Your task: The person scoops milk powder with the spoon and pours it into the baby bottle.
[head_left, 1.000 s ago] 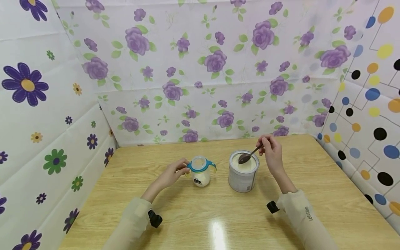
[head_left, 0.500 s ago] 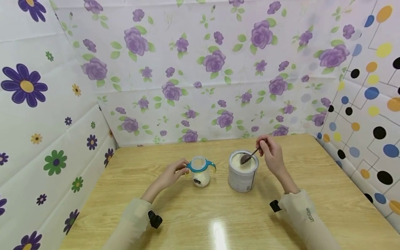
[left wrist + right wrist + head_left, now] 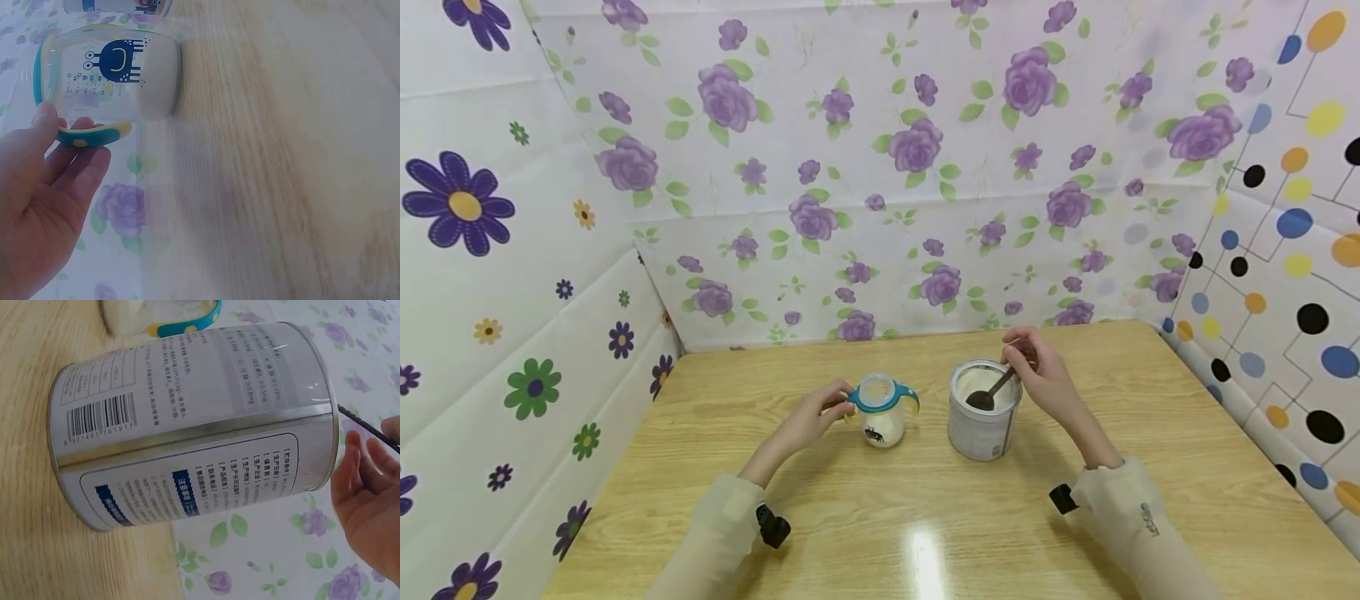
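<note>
**Spoon down in the tin, cup steadied by its handle**

My right hand [image 3: 1043, 377] pinches the thin handle of a dark spoon [image 3: 989, 392] between thumb and fingertips, fingers curled around it. The spoon slants down and away from my fingers toward my left, its bowl lowered inside the open tin [image 3: 982, 412], down near the pale powder. In the right wrist view the handle shows as a thin dark line running from my fingers [image 3: 361, 464] over the tin's rim; the bowl itself is hidden behind the tin wall there. The tin stands upright just left of this hand, its side printed with a barcode and text panels.

My left hand [image 3: 811, 419] holds the near handle of a small clear cup [image 3: 882, 411] with a teal rim and two handles. In the left wrist view my thumb rests on top of the teal-and-yellow handle and my fingers [image 3: 81, 169] curl under it. The cup stands upright just right of this hand, with pale powder in its bottom and a blue printed figure on its side. Cup and tin stand near each other, not touching, between my two hands.

Everything rests on a light wooden table [image 3: 925, 517], with flower-patterned sheets walling it in beyond and to both sides.
</note>
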`<action>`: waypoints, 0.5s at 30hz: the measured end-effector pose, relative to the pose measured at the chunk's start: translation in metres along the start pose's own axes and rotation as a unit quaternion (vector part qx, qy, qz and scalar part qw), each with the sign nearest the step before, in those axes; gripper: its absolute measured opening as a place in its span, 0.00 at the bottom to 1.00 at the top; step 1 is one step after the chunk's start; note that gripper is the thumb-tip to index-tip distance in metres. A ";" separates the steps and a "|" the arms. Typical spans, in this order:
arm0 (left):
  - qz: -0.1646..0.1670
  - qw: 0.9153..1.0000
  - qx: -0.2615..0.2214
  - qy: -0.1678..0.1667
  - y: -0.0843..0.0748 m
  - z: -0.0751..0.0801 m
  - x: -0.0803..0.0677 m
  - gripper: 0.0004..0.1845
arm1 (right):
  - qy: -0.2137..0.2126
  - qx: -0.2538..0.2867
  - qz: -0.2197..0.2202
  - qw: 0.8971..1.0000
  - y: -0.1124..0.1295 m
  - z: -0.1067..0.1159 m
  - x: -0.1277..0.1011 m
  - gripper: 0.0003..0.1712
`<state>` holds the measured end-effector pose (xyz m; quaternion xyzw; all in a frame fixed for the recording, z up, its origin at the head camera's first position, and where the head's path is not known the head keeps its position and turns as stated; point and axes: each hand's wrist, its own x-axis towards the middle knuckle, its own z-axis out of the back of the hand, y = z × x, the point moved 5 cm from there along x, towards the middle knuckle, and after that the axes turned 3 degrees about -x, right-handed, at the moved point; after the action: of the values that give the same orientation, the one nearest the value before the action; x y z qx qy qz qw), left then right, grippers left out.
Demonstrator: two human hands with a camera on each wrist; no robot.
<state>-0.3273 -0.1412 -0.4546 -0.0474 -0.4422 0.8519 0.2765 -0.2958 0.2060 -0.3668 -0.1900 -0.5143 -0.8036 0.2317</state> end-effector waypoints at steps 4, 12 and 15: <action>0.001 1.000 0.001 0.000 -0.001 0.000 -0.001 0.06 | 0.041 0.022 -0.045 0.998 -0.009 0.000 -0.001 0.12; 0.000 1.000 -0.008 -0.004 0.000 0.000 -0.001 0.06 | 0.053 0.092 -0.055 0.993 -0.041 0.010 0.002 0.18; 0.006 1.000 -0.005 -0.007 0.000 0.000 -0.001 0.06 | 0.044 0.109 -0.039 0.992 -0.043 0.017 0.001 0.18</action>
<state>-0.3267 -0.1416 -0.4553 -0.0453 -0.4479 0.8517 0.2683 -0.3195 0.2368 -0.3913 -0.1076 -0.5952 -0.7586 0.2424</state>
